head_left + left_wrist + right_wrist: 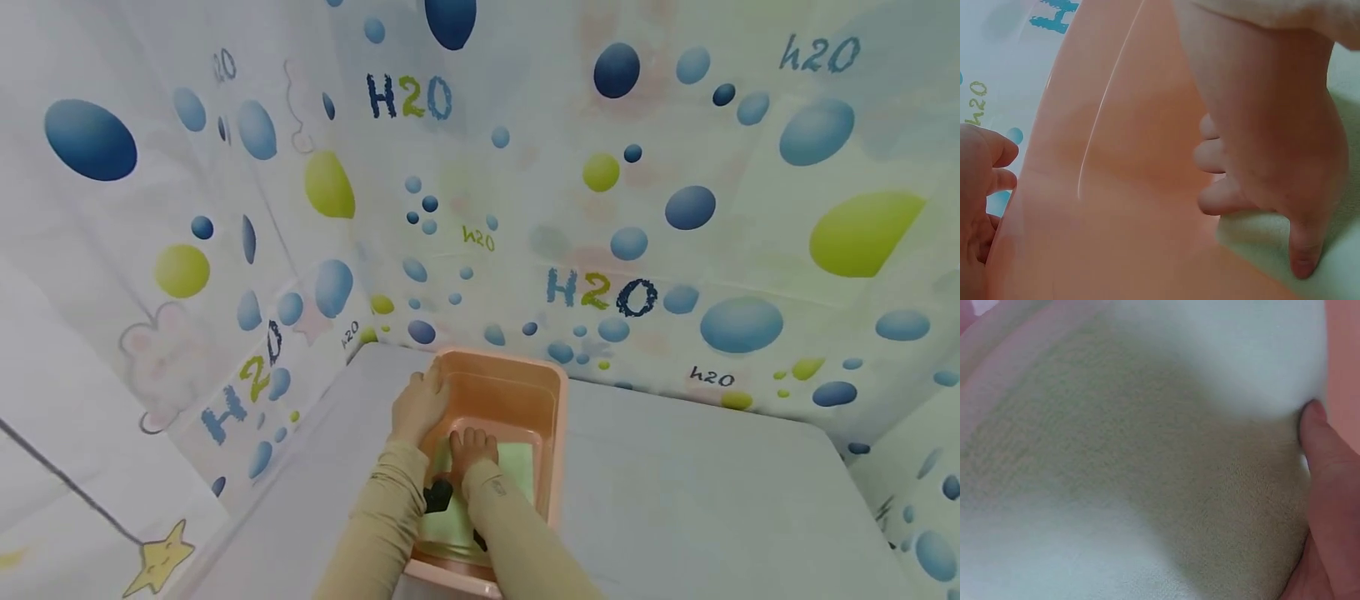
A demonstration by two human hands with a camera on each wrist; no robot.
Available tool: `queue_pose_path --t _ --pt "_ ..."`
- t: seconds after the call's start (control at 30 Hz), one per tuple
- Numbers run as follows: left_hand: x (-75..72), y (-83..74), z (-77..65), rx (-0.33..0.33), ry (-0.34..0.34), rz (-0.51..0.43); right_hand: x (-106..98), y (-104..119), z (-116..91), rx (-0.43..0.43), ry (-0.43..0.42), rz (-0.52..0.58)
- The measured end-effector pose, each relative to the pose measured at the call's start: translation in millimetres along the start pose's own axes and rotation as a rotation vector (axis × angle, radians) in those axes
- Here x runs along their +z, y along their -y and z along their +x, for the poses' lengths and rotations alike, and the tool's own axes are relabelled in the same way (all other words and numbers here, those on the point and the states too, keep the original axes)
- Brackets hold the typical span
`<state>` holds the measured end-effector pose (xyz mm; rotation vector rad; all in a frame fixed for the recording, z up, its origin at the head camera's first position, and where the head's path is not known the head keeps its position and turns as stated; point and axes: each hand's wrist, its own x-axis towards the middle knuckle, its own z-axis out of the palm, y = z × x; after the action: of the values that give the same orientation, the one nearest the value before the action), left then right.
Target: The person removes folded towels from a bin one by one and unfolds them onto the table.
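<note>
A peach-coloured plastic basin (501, 390) stands on the white table. Inside, a pale green cloth (517, 471) with a soft nap lies over its bottom. My left hand (420, 407) holds the basin by its left wall near the far corner; in the left wrist view, bent fingers (1002, 150) show along the outside of that wall. My right hand (474, 450) is down in the basin and presses on the cloth around its far edge. Its thumb (1329, 450) lies against the cloth, apart from the other fingers. The right palm is hidden from the head camera.
The white tabletop (675, 492) extends to both sides of the basin. A hanging sheet (525, 183) printed with blue and green drops and H2O lettering encloses the back and sides. Black wrist straps (438, 496) show at the sleeves, inside the basin's outline.
</note>
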<state>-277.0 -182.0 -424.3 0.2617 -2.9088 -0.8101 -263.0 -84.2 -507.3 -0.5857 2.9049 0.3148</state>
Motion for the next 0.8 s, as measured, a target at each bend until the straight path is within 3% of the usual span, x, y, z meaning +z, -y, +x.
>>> queue_pose_path --t 0.3,0.57,0.8 --pt "-2.4 -2.5 -1.0 -0.018 0.027 0.001 -7 -1 4 -0.037 -0.019 -0.022" --pt "-0.8 -7.9 6.9 -0.026 0.000 -0.012 -19 -15 14 -0.060 -0.081 0.022" --pt "2.4 -4.8 4.4 -0.042 0.027 -0.041 -26 -23 15 -0.069 -0.182 0.000"
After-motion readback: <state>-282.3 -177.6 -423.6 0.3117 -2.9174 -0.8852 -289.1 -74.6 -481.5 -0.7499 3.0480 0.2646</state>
